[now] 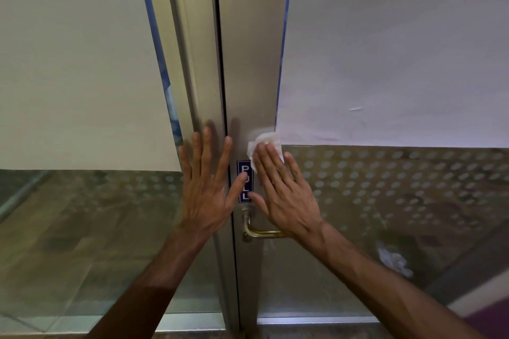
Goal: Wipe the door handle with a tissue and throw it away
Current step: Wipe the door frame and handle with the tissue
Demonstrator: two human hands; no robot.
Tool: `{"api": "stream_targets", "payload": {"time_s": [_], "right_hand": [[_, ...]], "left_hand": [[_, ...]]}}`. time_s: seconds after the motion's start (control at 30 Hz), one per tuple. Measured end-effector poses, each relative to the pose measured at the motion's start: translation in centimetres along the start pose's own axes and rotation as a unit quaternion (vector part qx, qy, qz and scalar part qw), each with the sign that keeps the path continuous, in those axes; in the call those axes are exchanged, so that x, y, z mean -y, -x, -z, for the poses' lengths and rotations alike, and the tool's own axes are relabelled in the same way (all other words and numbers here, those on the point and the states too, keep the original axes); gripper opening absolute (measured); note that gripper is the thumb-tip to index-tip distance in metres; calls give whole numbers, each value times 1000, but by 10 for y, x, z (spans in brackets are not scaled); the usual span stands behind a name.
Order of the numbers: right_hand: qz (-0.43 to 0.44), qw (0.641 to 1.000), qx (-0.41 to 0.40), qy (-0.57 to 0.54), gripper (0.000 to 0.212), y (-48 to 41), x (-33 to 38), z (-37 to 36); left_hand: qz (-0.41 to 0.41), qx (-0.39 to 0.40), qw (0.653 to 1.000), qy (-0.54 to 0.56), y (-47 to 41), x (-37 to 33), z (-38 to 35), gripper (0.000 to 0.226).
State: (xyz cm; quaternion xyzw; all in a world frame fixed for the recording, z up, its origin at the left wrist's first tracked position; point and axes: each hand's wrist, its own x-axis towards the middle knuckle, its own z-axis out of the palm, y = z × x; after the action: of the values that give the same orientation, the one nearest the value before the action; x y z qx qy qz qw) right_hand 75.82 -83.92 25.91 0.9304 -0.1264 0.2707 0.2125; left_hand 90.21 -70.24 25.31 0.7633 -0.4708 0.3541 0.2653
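Evidently, a crumpled white tissue (265, 142) was pressed above the curved brass door handle (261, 233) by the right hand (286, 198), grip spread flat; disposal was judged outstanding.

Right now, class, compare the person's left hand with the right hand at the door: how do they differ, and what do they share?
The left hand presses bare metal; the right hand presses a white tissue under its fingers. The left hand lies mostly left of the door seam; the right hand lies right of it, above the door handle. Shared: both are flat, fingers straight and pointing up, thumbs reaching the PULL sign.
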Motion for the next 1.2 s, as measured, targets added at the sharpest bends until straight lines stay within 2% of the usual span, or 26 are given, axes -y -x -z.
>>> {"api": "stream_targets", "payload": {"time_s": [0.13,0.33,0.47,0.67,0.8,0.9,1.07,1.2], "right_hand": [[5,1000,12,-6,75,7,5,-8],[78,993,88,2,72,49,11,-38],[95,989,110,14,72,47,4,-33],[44,998,25,29,74,9,-5,-1],[19,1000,-1,4,69,-2,-6,7],[35,999,25,-6,68,16,-1,-7],[99,988,122,2,72,44,-2,-30],[101,987,116,42,75,41,-8,-26]], "left_hand": [[-5,-9,1000,-1,-1,2,-4,79],[-24,-7,1000,-18,0,3,-9,78],[-23,-6,1000,-16,0,6,-11,77],[-16,-12,1000,-3,0,7,-10,77],[-11,-14,1000,2,0,7,-11,76],[-11,-13,1000,-5,1,7,-13,77],[-13,-10,1000,-11,1,7,-14,75],[-8,-29,999,-25,0,9,-16,78]]}}
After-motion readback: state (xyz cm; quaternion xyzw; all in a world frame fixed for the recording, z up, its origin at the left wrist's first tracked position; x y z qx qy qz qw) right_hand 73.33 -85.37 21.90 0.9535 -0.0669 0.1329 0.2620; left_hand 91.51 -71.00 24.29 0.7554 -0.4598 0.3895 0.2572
